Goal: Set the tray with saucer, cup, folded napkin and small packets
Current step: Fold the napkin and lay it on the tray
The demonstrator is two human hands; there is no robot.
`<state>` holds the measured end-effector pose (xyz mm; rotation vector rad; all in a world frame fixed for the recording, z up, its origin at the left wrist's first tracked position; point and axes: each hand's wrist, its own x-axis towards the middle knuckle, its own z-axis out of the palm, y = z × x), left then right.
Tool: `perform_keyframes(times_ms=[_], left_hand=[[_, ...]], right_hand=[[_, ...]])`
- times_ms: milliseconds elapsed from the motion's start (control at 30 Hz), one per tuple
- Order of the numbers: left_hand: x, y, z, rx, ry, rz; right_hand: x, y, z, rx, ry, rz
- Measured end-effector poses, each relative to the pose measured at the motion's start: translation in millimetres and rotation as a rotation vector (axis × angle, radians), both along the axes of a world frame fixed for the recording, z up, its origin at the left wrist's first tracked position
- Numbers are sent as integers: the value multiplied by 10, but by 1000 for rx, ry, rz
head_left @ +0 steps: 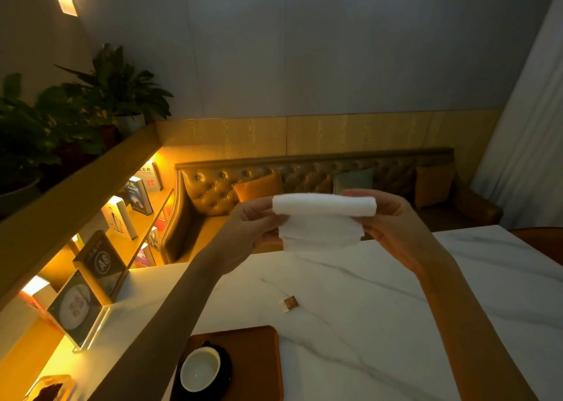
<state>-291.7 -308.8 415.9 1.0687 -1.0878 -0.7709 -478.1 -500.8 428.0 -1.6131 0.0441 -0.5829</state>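
A white napkin [323, 217] is held up in the air above the far part of the table, its top edge rolled or folded over. My left hand [253, 230] grips its left end and my right hand [393, 227] grips its right end. Below, at the near edge, a brown tray [259, 358] carries a black saucer [227, 367] with a white-lined cup [201, 368] standing on it. One small brown packet [290, 303] lies on the white marble table [396, 324] beyond the tray, apart from it.
Acrylic sign stands [91, 294] line the table's left edge beside a lit bookshelf. A tufted leather sofa [304, 181] with cushions runs behind the table. Potted plants [91, 105] sit on the ledge at upper left. A curtain hangs at right.
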Motion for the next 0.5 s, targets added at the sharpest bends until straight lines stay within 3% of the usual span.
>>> perform_keyframes(times_ms=[333, 400, 500], left_hand=[[-98, 64, 184, -127, -307, 64], [-118, 51, 189, -120, -257, 94], [-109, 54, 147, -100, -19, 35]], right_hand=[[27, 90, 127, -130, -270, -32], [48, 105, 115, -140, -286, -48], [73, 74, 72, -55, -220, -6]])
